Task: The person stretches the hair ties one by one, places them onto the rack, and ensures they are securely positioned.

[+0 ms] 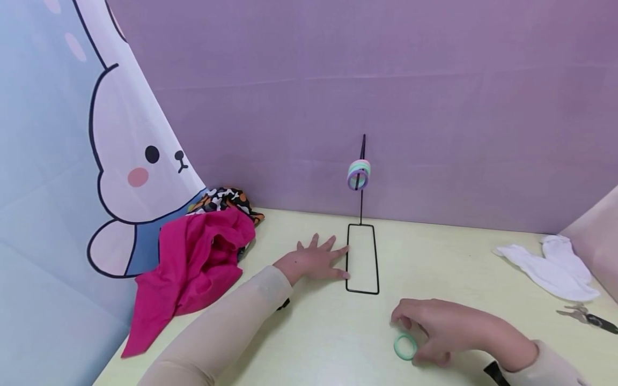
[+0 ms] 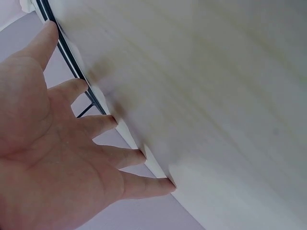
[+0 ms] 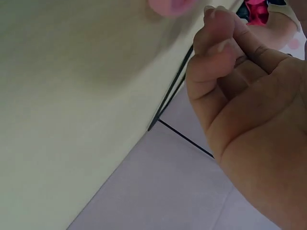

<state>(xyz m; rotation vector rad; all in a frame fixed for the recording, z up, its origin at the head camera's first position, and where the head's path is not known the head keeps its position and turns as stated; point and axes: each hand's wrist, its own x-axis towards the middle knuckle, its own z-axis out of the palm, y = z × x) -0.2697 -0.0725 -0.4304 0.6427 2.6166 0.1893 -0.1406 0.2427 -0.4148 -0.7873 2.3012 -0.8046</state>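
A black wire stand [image 1: 362, 258] sits on the pale yellow table [image 1: 449, 252]; its flat rectangular base holds an upright rod with a few pastel rings [image 1: 359, 174] stacked on it. My left hand [image 1: 319, 261] lies flat with fingers spread, the fingertips [image 2: 160, 186] touching the base's left edge [image 2: 72, 62]. My right hand [image 1: 421, 331] is nearer to me, its fingers curled over a green ring [image 1: 404, 346] on the table, thumb and fingertips at its rim. In the right wrist view the curled fingers [image 3: 218, 33] hide the ring.
A crumpled pink cloth [image 1: 193, 268] and a patterned cloth [image 1: 226, 199] lie at the left by a bunny-print curtain [image 1: 130, 161]. White socks [image 1: 550, 265] and scissors [image 1: 586, 316] sit at the right. A purple backdrop stands behind.
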